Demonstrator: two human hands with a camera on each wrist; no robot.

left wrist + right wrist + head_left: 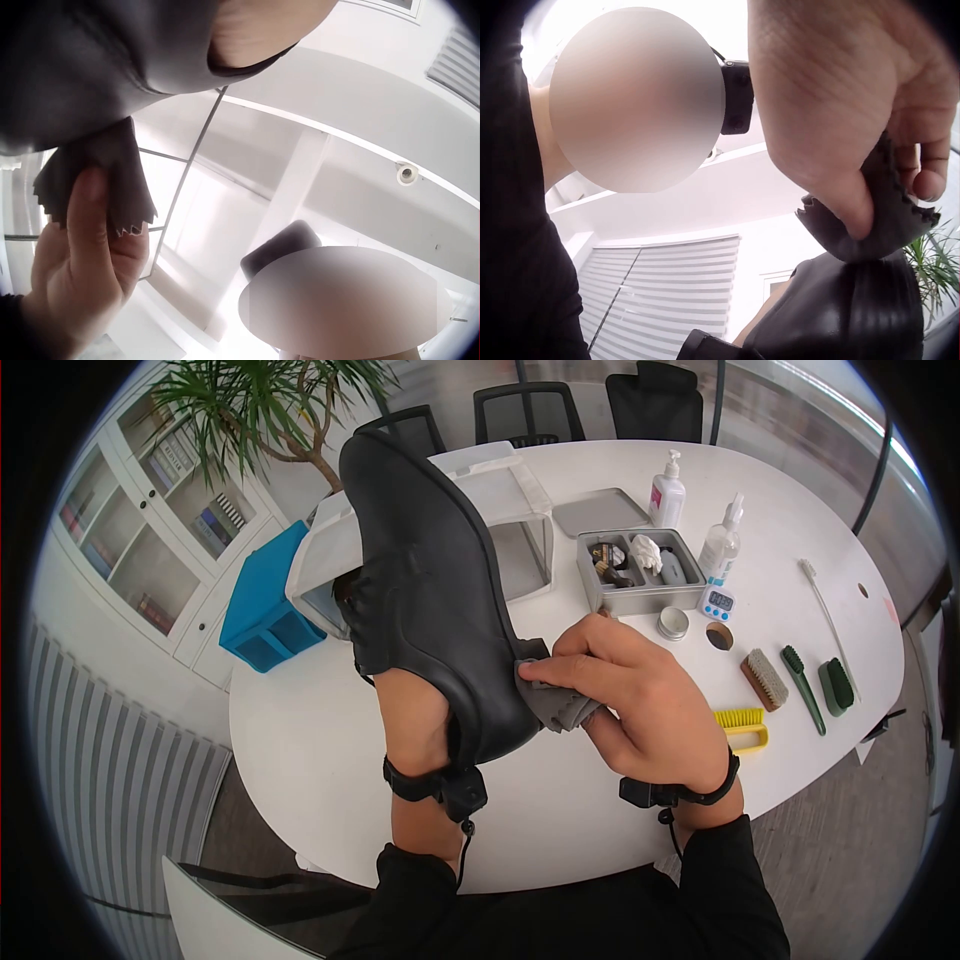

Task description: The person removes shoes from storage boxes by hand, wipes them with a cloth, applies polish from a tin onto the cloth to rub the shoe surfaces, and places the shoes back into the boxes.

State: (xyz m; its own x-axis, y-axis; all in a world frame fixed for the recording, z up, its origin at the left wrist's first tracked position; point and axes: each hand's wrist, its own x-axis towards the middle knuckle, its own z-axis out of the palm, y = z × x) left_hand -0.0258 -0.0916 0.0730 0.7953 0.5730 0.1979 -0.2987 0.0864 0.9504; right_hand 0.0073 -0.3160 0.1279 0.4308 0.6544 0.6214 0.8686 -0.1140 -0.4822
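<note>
A black leather shoe [430, 575] is held up over the table, toe toward the far side. My left hand [412, 722] is pushed into its opening, so the fingers are hidden inside. My right hand [650, 695] pinches a folded dark grey cloth [562, 706] against the side of the shoe near the heel. In the left wrist view the cloth [112, 161] shows a zigzag-cut edge, with the thumb pressed flat on it. From the right wrist, the same cloth [870, 217] lies right on the shoe leather [840, 307].
On the white table [330, 780] stand a grey divided tin box [645, 600], a round tin [673, 623], a timer [716, 603] and two bottles [667, 498]. Several brushes [765, 680] lie at the right. Behind the shoe are a blue box [262, 600] and clear-sided bins [510, 485].
</note>
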